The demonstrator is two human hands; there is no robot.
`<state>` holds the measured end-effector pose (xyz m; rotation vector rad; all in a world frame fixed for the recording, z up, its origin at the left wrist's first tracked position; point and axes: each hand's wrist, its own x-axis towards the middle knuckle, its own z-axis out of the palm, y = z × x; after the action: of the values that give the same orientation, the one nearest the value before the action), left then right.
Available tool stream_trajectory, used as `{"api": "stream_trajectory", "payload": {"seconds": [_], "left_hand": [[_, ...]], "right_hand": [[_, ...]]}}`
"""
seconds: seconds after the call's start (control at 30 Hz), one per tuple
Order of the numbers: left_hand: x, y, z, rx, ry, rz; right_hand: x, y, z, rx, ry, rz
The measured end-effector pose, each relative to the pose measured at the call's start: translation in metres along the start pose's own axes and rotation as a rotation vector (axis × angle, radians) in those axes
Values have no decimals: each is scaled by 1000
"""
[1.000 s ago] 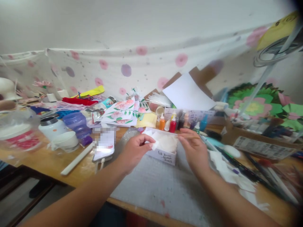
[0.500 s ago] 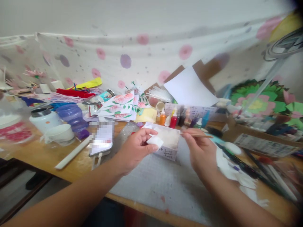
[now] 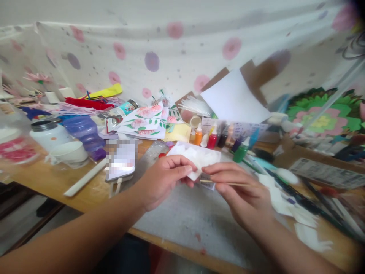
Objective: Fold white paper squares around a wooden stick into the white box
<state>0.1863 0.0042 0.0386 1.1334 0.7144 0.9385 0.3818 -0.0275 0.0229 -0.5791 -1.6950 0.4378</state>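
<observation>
My left hand (image 3: 168,177) pinches a small white piece of paper (image 3: 195,175) between thumb and fingers. Close on its right, my right hand (image 3: 248,194) grips a thin wooden stick (image 3: 209,182), whose tip points left below the white piece. The fingertips of my right hand are near the paper's right edge; whether they touch it I cannot tell. Just behind both hands stands a shallow paper box (image 3: 215,152) with white material in it, its front partly hidden by my fingers. Beneath lies a grey work mat (image 3: 182,224).
Paint bottles, among them an orange one (image 3: 198,135), a red one (image 3: 211,140) and a green one (image 3: 241,151), stand behind the box. A phone (image 3: 122,161) and a white tube (image 3: 85,178) lie left. White paper scraps (image 3: 302,215) and a cardboard box (image 3: 322,160) are right.
My right hand has come left and down with the stick, closer to the white piece. My left hand has shifted slightly right, still holding the piece. The camera view has tilted a little.
</observation>
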Motion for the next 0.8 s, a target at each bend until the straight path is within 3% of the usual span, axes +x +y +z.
{"api": "stream_trajectory", "payload": {"seconds": [0.17, 0.63, 0.8], "left_hand": [[-2, 3, 4, -136, -48, -88], [-5, 2, 2, 374, -61, 53], [-5, 5, 2, 462, -111, 71]], "right_hand": [[2, -2, 0, 41, -3, -5], [-8, 16, 3, 378, 92, 54], [-5, 14, 1, 382, 27, 89]]}}
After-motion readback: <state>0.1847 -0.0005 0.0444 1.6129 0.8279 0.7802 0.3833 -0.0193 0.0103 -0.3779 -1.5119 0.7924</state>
